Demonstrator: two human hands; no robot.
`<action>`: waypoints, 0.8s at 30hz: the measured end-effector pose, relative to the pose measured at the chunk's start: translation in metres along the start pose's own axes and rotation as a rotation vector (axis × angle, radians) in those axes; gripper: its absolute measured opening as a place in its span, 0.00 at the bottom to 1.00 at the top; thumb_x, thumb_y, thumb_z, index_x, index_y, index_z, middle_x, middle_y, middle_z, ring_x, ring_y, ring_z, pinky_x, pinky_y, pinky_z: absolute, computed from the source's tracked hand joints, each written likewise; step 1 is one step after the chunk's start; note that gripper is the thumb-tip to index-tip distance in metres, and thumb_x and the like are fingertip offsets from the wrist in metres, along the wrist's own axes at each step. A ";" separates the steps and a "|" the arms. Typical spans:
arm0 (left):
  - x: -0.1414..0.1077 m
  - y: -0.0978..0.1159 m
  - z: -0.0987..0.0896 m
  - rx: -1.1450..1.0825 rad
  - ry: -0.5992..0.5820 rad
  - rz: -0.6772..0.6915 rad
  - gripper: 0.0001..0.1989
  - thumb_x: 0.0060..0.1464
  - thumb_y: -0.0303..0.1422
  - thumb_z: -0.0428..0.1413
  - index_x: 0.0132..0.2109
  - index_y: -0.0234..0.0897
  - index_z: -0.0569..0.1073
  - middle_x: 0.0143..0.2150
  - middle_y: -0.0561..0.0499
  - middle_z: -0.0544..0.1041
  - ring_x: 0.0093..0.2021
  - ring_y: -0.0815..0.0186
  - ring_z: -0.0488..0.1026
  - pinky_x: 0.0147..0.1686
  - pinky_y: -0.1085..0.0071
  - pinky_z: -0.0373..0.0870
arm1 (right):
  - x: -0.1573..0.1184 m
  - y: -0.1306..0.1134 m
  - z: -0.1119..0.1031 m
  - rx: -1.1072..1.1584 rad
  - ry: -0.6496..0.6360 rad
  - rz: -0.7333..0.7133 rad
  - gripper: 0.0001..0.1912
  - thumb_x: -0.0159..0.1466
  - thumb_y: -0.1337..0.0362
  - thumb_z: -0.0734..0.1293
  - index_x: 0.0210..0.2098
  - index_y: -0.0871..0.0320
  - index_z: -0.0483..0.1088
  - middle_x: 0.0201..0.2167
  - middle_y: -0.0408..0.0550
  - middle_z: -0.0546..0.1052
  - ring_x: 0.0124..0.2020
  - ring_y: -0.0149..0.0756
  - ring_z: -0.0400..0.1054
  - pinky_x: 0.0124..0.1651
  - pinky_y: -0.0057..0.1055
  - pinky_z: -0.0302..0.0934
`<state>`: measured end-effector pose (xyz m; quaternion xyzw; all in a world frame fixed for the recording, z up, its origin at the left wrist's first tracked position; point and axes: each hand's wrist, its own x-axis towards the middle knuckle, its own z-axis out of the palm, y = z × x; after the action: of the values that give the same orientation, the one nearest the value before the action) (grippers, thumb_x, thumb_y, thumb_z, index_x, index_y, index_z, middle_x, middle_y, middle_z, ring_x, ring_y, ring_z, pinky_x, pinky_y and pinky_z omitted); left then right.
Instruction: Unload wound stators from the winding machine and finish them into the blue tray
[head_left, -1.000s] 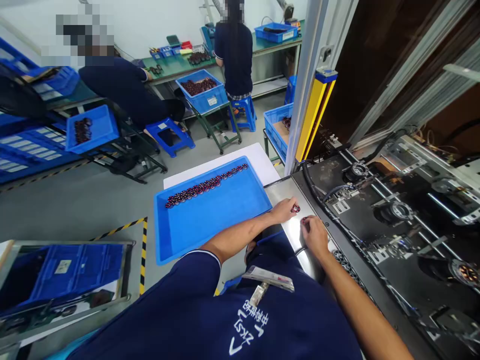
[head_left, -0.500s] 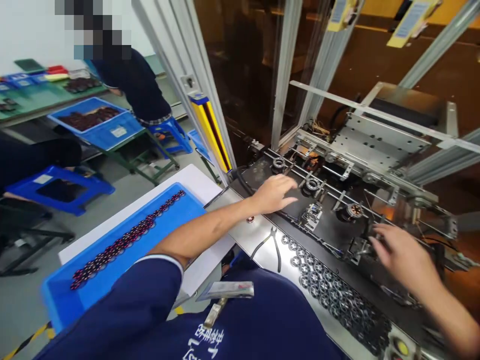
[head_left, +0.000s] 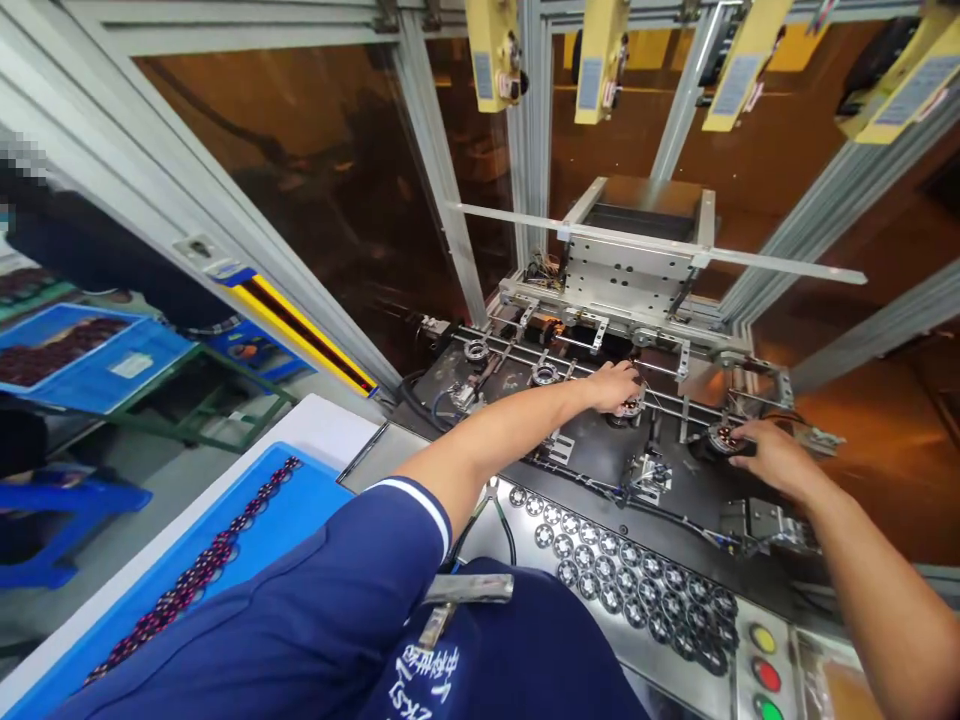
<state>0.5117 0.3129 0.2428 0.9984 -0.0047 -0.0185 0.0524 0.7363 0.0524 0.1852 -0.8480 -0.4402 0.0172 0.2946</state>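
Observation:
My left hand (head_left: 618, 388) reaches over the third round fixture. Its fingers are curled down around a small motor stator (head_left: 631, 408), mostly hidden beneath them. Over at the fixture on the far right, my right hand (head_left: 771, 455) has thumb and fingers at the edge of a copper-wound stator (head_left: 724, 438), which sits in its holder. Two more ring-shaped fixtures, one at the left (head_left: 475, 350) and one beside it (head_left: 545, 374), hold no copper-wound part that I can see. Rows of black-and-silver round parts (head_left: 626, 580) lie on the metal ledge before me.
Pliers (head_left: 495, 510) lie on the ledge by my body. Yellow, red and green buttons (head_left: 765, 672) are at lower right. A blue tray (head_left: 255, 520) with rows of small wound parts stands left. Frame posts (head_left: 442, 170) and a yellow sensor bar (head_left: 300, 335) border the machine.
My view has swung right. My left hand has moved right onto the third fixture's stator. My right hand has gone from above the machine's front to the far-right stator.

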 end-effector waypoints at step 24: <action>0.005 0.001 -0.003 -0.099 -0.079 -0.091 0.14 0.63 0.37 0.59 0.53 0.35 0.74 0.61 0.44 0.72 0.62 0.54 0.68 0.61 0.47 0.67 | 0.010 0.007 0.006 -0.510 -0.367 -0.020 0.10 0.67 0.63 0.70 0.47 0.59 0.74 0.59 0.52 0.71 0.60 0.44 0.65 0.63 0.49 0.62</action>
<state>0.5164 0.3123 0.2454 0.9923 0.0395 -0.0603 0.1009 0.7464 0.0600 0.1789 -0.8730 -0.4844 0.0561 -0.0115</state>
